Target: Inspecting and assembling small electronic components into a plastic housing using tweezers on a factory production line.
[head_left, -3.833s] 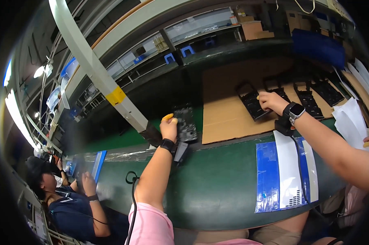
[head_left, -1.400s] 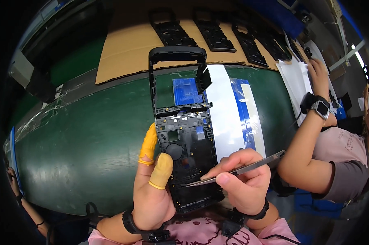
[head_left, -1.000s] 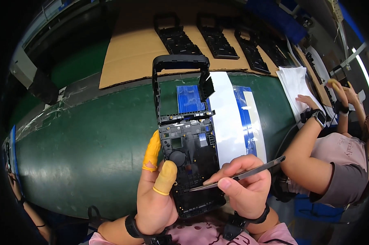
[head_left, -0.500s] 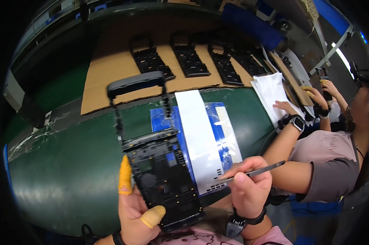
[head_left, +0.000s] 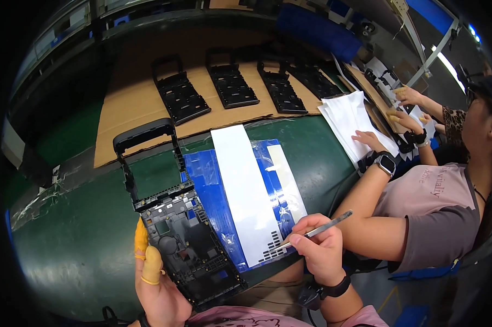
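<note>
My left hand, with yellow finger cots on the thumb and a finger, grips a black plastic housing by its lower left edge. The housing is tilted, its ribbed inner side and small brass-coloured inserts facing up, with a handle-like loop at the far end. In my right hand is a pair of metal tweezers, pinched between thumb and fingers. Their tips point at small black rectangular pieces on the near end of a long white sheet; contact cannot be made out.
Beneath the sheet lies a blue taped board with a cream strip on it. Several similar black housings rest on brown cardboard across the green table. At right, a co-worker's arm reaches over white papers.
The housing and my left hand have shifted left in view, and its thumb now lies nearer the edge. My right hand has moved slightly left and down, bringing the tweezers' tips over the black pieces.
</note>
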Available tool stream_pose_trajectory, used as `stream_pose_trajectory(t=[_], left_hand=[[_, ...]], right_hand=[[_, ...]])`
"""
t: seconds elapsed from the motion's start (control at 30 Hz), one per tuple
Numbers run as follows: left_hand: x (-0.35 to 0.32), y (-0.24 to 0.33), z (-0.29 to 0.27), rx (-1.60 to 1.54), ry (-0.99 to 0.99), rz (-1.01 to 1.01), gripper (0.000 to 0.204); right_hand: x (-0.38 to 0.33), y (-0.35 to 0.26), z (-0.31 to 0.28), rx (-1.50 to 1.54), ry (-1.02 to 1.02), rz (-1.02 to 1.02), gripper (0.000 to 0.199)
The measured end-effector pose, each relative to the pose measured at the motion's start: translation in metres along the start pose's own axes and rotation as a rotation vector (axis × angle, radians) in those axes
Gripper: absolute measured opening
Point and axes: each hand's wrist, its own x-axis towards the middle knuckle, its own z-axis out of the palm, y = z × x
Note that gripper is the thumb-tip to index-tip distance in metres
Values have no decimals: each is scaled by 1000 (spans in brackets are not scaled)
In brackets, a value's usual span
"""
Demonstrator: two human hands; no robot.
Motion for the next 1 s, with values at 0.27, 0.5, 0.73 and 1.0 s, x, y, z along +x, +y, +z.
stream_pose_trajectory(t=[0.27, 0.5, 0.73, 1.0], left_hand=[[0, -1, 2, 10, -17, 8, 43], [-1, 0, 4, -2, -33, -23, 47], [-3, 8, 0, 30, -61, -80, 49], [-8, 10, -2, -100, -42, -117, 49]], right_hand=[[-1, 1, 0, -31, -14, 0, 18], [-7, -10, 11, 97, -22, -41, 16], [-4, -21, 81, 174, -318, -59, 17], [0, -15, 101, 139, -212, -37, 15]])
